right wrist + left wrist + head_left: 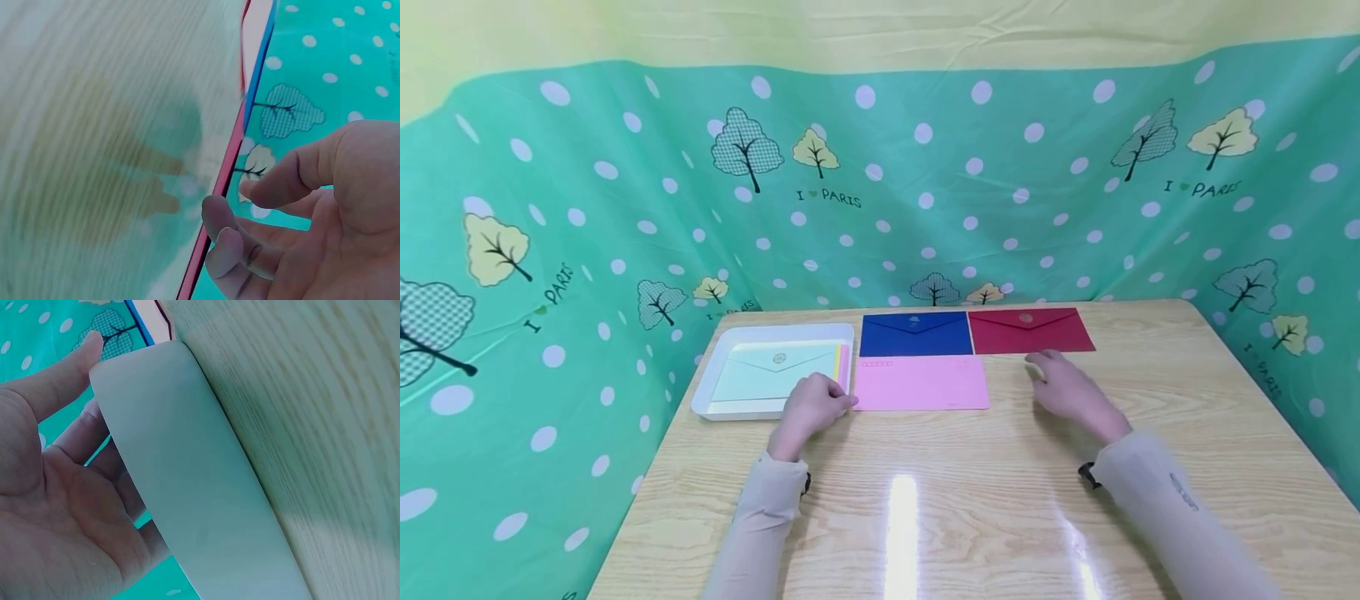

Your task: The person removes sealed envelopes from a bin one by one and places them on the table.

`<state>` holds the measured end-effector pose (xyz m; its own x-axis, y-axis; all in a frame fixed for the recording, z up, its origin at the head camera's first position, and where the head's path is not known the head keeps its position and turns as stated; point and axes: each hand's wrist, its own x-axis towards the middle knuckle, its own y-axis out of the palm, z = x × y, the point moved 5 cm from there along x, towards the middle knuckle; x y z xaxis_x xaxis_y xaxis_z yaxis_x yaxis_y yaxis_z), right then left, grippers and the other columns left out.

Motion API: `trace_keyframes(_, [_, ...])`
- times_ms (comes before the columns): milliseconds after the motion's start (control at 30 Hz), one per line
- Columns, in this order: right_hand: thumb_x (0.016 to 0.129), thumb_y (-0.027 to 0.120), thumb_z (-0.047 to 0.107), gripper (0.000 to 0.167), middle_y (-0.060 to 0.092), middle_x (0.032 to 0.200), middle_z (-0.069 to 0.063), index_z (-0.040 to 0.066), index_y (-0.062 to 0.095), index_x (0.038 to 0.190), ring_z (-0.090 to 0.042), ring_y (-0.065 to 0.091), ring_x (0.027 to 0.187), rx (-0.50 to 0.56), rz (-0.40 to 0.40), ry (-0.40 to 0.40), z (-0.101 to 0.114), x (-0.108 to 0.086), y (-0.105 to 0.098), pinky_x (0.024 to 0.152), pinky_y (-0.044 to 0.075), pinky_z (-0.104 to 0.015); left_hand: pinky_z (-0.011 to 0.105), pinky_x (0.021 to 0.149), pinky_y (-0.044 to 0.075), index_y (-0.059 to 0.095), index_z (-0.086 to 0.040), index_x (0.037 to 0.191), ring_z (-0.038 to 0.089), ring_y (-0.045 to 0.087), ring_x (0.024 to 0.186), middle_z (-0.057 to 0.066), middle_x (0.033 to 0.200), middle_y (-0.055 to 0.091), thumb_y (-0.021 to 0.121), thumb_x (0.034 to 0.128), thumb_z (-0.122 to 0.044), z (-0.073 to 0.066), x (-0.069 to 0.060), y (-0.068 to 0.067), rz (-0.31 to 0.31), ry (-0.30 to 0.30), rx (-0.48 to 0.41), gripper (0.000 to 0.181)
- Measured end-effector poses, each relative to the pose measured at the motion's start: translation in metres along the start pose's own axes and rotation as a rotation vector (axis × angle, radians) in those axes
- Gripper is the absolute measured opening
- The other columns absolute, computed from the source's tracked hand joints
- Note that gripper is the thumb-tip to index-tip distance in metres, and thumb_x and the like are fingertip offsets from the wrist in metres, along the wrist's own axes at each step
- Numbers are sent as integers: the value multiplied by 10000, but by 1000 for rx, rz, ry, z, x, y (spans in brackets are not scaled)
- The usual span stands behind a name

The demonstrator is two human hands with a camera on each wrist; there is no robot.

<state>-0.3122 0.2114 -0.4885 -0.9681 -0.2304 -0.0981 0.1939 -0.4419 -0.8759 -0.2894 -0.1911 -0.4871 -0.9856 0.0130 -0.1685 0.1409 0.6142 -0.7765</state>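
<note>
Pink envelope [921, 383]: one, flat on the wood-grain table [977, 517], a row of small printed boxes at its upper left; landmark for all entries below.

Navy-blue envelope [915, 337]: one, directly behind the pink envelope, pointed flap showing, small emblem near the top.

Dark-red envelope [1032, 332]: one, behind and to the right of the pink envelope, side by side with the blue; round gold seal on the flap.

White shallow tray [737, 415]: one, just left of the pink envelope. Contents: pale mint envelope [760, 379] with round gold seal, uppermost; a yellow edge and a pink edge protrude from beneath it on the right.

Left hand [814, 406]: at the left edge of the pink envelope, over the tray's near right corner. Fingers loosely bent, thumb well apart from them, nothing seen in their hold; the tray wall hides some fingertips, so contact there is uncertain.

Right hand [1067, 387]: right of the pink envelope, near the red envelope's front edge. Fingers softly curled, thumb apart, holding nothing.

Polka-dot curtain [925, 167]: green, printed with trees and lettering, hanging beyond the pink envelope.
</note>
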Motion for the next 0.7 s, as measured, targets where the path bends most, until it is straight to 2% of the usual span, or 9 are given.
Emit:
trace_keyframes(233, [1027,521,62,474,528,1473,-321,-80,514,1479,-517,461,1383,47,7,8,11,-3,7,1102,383,-664,311,589,426,802,-93,816,178,538,630,19,691,641,812,949,-265,0,1,0,2,8,7,218])
trace_keyframes(567, [1015,531,57,449,615,1391,-280,-53,566,1449,-468,561,1297,69,-12,22,17,-2,14,1065,437,-642,312,595,425,792,-96,819,182,539,637,21,696,640,804,955,-268,-1,1,1,9,8,12,220])
trace_keyframes(700, [1025,561,78,415,654,1314,-265,-41,596,1422,-404,632,1137,90,-31,23,20,-2,14,969,517,-587,314,602,421,780,-99,804,182,535,643,22,696,633,800,959,-270,-1,0,0,10,8,20,231])
